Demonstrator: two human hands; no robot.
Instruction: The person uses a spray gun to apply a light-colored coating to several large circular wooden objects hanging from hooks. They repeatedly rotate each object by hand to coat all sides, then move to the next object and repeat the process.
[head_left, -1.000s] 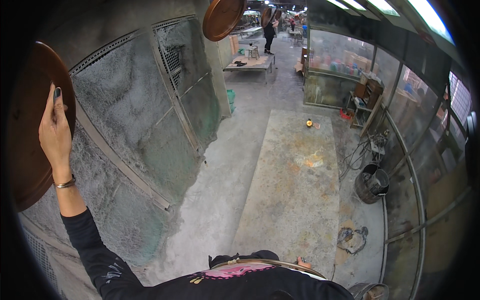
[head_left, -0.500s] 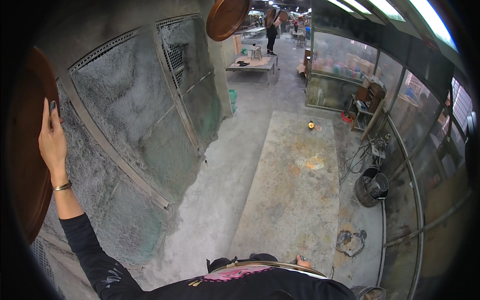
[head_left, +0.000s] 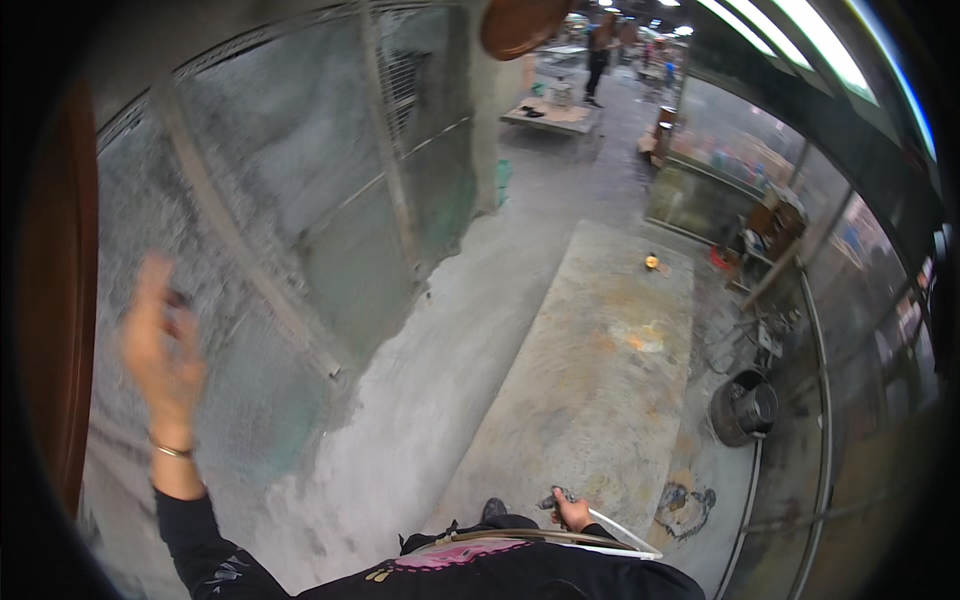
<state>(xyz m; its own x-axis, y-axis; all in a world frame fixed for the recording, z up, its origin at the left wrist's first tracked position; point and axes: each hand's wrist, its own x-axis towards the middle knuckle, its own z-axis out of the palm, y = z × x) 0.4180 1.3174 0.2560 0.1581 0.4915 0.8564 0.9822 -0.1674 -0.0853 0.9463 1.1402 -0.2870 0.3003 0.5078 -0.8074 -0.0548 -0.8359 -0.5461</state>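
My left hand (head_left: 163,350), smeared by motion, is raised at the left with its fingers apart and nothing visible in them. A gap separates it from the large brown disc-like panel (head_left: 70,300) at the left edge, of which only a curved strip shows. Low in front of my body, my right hand (head_left: 573,513) is closed around a small dark metal spray gun (head_left: 553,496). A pale hose (head_left: 628,537) loops from beside that hand along my front. Another brown round panel (head_left: 520,25) hangs at the top, cut off by the picture's edge.
A fibre-covered booth wall (head_left: 290,150) stands left. On the stained floor slab (head_left: 560,380) sits a small glowing object (head_left: 651,262). A dark bucket (head_left: 744,408) stands right, near a cluttered stand (head_left: 770,235). Far off are a low table (head_left: 550,115) and a person (head_left: 598,60).
My left hand has come off the brown panel and moved right and down. The panel has slid toward the left edge. My right hand has come further into view with the spray gun.
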